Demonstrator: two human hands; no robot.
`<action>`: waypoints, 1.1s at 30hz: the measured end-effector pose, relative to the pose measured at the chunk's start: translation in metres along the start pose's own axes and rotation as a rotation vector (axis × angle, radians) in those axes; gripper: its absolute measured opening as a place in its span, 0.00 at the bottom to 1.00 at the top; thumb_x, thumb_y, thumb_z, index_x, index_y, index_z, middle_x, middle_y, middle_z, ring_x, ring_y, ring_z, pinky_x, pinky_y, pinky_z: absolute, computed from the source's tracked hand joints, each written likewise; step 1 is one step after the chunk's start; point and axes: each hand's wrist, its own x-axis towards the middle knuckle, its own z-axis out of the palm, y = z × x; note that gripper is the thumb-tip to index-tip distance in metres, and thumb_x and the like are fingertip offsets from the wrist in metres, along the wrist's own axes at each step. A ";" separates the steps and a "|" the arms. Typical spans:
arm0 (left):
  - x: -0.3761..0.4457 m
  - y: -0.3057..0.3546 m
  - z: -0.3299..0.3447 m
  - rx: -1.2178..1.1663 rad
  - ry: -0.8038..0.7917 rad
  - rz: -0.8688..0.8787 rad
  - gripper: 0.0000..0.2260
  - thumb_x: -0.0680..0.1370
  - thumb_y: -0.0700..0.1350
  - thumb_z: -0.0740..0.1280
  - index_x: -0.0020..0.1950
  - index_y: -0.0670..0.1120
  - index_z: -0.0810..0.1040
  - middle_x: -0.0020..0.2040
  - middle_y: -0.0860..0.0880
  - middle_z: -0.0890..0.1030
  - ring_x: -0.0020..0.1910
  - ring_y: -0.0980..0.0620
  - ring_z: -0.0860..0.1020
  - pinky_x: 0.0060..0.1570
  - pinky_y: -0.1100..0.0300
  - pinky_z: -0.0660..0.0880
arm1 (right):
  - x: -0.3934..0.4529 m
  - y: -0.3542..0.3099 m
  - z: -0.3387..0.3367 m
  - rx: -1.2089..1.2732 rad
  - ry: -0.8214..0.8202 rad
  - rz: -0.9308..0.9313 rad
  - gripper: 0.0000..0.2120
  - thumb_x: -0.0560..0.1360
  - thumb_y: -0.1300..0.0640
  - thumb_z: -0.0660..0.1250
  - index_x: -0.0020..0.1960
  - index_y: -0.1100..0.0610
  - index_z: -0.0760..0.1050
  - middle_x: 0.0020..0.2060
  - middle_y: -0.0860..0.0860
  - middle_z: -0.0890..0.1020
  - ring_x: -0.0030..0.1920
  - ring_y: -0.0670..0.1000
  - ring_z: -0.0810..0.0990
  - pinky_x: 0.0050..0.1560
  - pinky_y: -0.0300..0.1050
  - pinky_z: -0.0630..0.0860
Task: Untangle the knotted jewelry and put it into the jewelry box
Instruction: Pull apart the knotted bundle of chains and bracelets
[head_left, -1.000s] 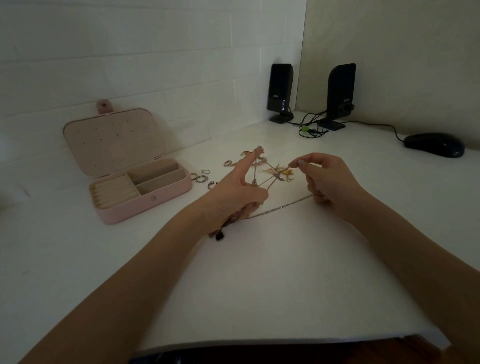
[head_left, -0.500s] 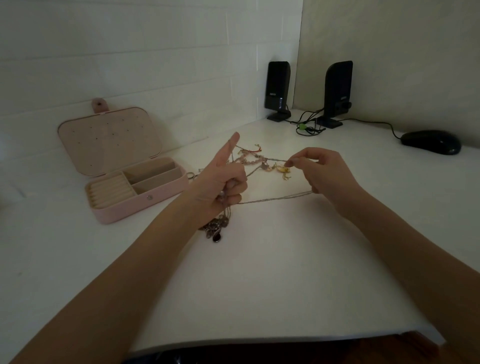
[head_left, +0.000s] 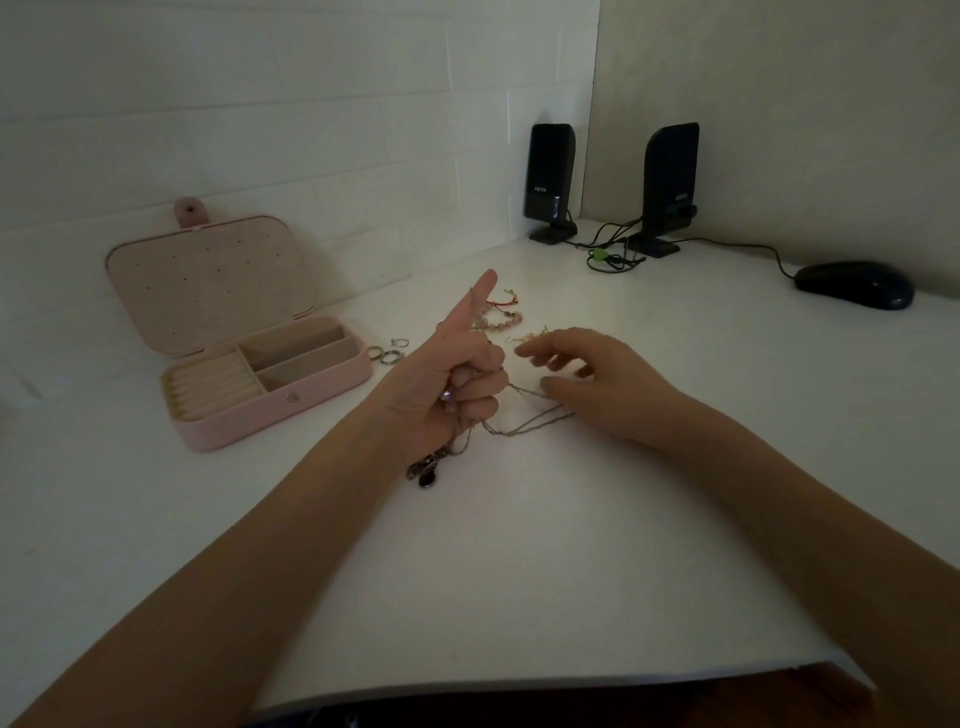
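Single view only: the camera on my head looks forward and down, close over the white desk (head_left: 519, 545). My forearms enter at 6 o'clock; the wall corner lies at 12 o'clock.

The pink oblong jewelry box (head_left: 311, 387) looks matt outside, with a soft, suede-like beige lining. The small silver rings (head_left: 388, 353) are shiny metal. The white table (head_left: 519, 571) appears smooth, the black mouse (head_left: 854, 283) slightly glossy plastic.

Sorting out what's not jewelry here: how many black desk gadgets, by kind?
Speakers: 2, the left one and the right one
Computer mouse: 1
Total: 3
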 end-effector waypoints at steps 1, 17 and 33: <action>0.000 0.000 0.000 -0.014 -0.009 -0.001 0.37 0.68 0.34 0.58 0.74 0.60 0.63 0.21 0.54 0.61 0.19 0.60 0.58 0.22 0.66 0.52 | 0.000 -0.003 0.003 0.077 -0.039 0.005 0.14 0.75 0.59 0.68 0.59 0.48 0.77 0.50 0.42 0.78 0.52 0.40 0.76 0.48 0.27 0.68; -0.002 0.003 -0.002 -0.038 -0.050 0.006 0.36 0.69 0.35 0.58 0.74 0.60 0.63 0.23 0.54 0.60 0.20 0.60 0.58 0.22 0.66 0.54 | 0.002 -0.015 0.006 0.387 0.034 0.018 0.07 0.75 0.60 0.69 0.45 0.60 0.71 0.31 0.53 0.84 0.32 0.50 0.82 0.38 0.41 0.77; -0.002 0.005 -0.005 0.096 -0.019 -0.010 0.39 0.67 0.34 0.58 0.75 0.59 0.60 0.22 0.54 0.61 0.20 0.60 0.59 0.23 0.65 0.53 | -0.001 -0.018 -0.007 0.525 0.073 0.122 0.03 0.81 0.62 0.59 0.50 0.61 0.70 0.33 0.52 0.79 0.23 0.45 0.65 0.24 0.37 0.62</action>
